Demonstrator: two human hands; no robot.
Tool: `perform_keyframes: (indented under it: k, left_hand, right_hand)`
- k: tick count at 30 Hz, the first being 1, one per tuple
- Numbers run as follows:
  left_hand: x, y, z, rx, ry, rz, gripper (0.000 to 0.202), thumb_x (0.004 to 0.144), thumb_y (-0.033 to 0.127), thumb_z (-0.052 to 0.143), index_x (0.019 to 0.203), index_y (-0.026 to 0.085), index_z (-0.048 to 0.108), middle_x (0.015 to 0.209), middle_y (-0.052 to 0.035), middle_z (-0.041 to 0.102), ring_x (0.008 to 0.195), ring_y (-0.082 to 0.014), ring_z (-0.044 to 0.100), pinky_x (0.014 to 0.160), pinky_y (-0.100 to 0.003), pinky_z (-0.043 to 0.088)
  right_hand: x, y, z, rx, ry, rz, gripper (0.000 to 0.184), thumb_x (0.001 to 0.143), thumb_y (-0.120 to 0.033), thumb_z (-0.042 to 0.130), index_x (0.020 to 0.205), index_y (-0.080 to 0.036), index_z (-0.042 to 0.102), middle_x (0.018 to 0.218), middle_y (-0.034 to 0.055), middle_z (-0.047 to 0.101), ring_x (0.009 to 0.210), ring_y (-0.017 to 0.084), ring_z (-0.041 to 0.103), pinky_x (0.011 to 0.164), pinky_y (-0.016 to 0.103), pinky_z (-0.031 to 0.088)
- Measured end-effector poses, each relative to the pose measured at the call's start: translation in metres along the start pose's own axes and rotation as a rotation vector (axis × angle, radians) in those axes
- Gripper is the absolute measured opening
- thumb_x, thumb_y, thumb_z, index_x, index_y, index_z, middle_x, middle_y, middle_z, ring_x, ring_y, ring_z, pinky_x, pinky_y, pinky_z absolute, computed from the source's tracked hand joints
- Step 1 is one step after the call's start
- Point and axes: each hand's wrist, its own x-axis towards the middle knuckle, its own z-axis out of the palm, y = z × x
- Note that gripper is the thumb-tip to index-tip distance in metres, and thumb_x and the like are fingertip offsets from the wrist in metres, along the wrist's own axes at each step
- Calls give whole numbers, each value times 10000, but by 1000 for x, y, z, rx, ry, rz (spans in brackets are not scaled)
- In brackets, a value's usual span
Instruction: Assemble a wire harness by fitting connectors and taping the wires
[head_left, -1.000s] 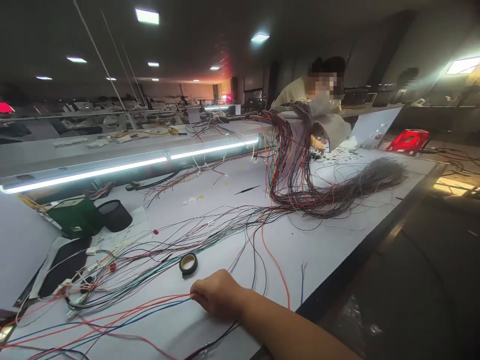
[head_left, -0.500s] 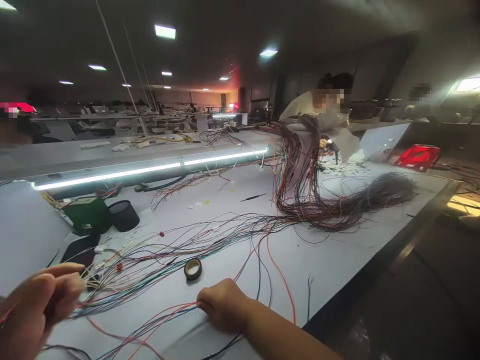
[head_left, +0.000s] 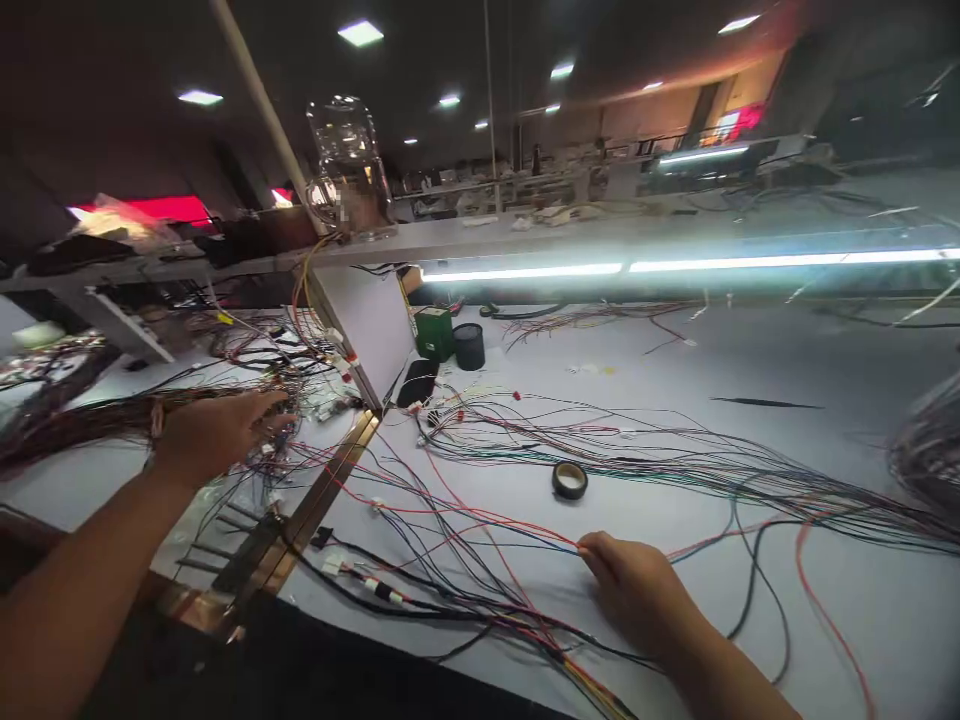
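My right hand [head_left: 626,575] is closed in a pinch on a few thin red and blue wires [head_left: 544,533] above the white table. Stretched far to the left, my left hand [head_left: 214,430] has its fingers extended over a tangle of wire ends and connectors; nothing shows in its grasp. A thick bundle of dark reddish wires [head_left: 82,420] lies beside that hand. Just behind my right hand is a roll of black tape [head_left: 570,493]. Black cables with white connectors [head_left: 384,592] run along the near edge, and a long spread of wires [head_left: 675,465] crosses behind the tape.
A white upright panel [head_left: 367,325] and a brass-coloured strip [head_left: 319,505] divide the two work surfaces. Near the panel stand a green box [head_left: 433,335], a black cup [head_left: 469,348] and a flat black object [head_left: 418,385]. A lit tube [head_left: 525,272] runs under the shelf.
My view has swung left. My left hand has moved away to the left, past the panel, and its fingers have opened out. My right hand still pinches the wires near the tape.
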Motion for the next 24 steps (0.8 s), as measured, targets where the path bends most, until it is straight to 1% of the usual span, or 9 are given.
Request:
perform_keyframes:
  k: [2, 5, 8, 10, 11, 13, 16, 19, 24]
  left_hand:
    - [-4, -5, 23, 36, -269, 130, 431, 810, 473, 545, 1208, 308, 538, 1166, -20, 651, 1068, -259, 581, 868, -372, 409]
    - [-3, 0, 46, 21, -465, 241, 536, 665, 176, 656, 1173, 335, 590, 1311, -19, 577, 1178, -259, 530, 935, -379, 402]
    - [8, 39, 44, -11, -406, 289, 554, 735, 89, 501, 1239, 312, 561, 1395, -33, 493, 1263, -242, 455, 1027, -404, 342]
    - [14, 88, 34, -167, -219, 376, 481, 820, 135, 409, 1267, 256, 539, 1294, -66, 560, 1202, -229, 496, 1028, -389, 351]
    - [15, 116, 30, -271, -190, 450, 438, 858, 177, 382, 1260, 248, 538, 1229, -68, 587, 1156, -216, 523, 1003, -361, 382]
    - [14, 174, 26, -404, -258, 634, 428, 909, 294, 360, 1321, 288, 474, 1185, -66, 582, 1085, -219, 555, 915, -349, 452]
    - [16, 240, 37, -412, -315, 739, 445, 877, 437, 458, 1319, 387, 471, 1171, -52, 577, 937, -237, 606, 794, -362, 502]
    - [32, 275, 58, -400, -289, 712, 396, 901, 425, 417, 1274, 368, 536, 1195, -89, 557, 992, -287, 578, 845, -436, 474]
    - [82, 303, 82, -427, -229, 617, 414, 947, 377, 310, 1275, 306, 551, 1275, -127, 489, 1138, -305, 489, 943, -447, 408]
  right_hand:
    - [-2, 0, 3, -26, -64, -24, 286, 1021, -339, 284, 887, -239, 516, 675, -16, 606, 604, 182, 561, 573, 277, 323]
    - [-3, -1, 4, -39, -136, -27, 288, 1022, -329, 270, 878, -249, 506, 670, -27, 592, 586, 171, 547, 567, 273, 327]
    - [-2, -3, 2, -62, -166, -13, 301, 1022, -321, 245, 878, -253, 500, 672, -28, 593, 589, 173, 551, 568, 275, 335]
    - [0, -3, 1, -68, -176, -19, 303, 1020, -312, 233, 881, -254, 496, 678, -27, 598, 596, 175, 557, 570, 277, 341]
    - [0, -3, 0, -65, -179, -22, 300, 1020, -307, 232, 886, -255, 495, 686, -27, 601, 603, 175, 561, 573, 278, 344]
    - [0, -2, 1, -50, -182, -19, 292, 1021, -302, 237, 893, -259, 496, 695, -30, 602, 608, 171, 565, 574, 276, 349]
    - [1, 1, 2, -39, -183, -13, 284, 1022, -302, 249, 895, -263, 500, 694, -37, 604, 603, 166, 570, 567, 274, 351]
    - [3, 3, 4, -37, -170, -17, 277, 1022, -304, 261, 894, -265, 503, 713, -36, 619, 621, 170, 589, 568, 276, 358]
    - [7, 3, 2, -18, -162, 1, 271, 1020, -305, 274, 889, -272, 509, 712, -36, 632, 612, 174, 603, 558, 270, 364]
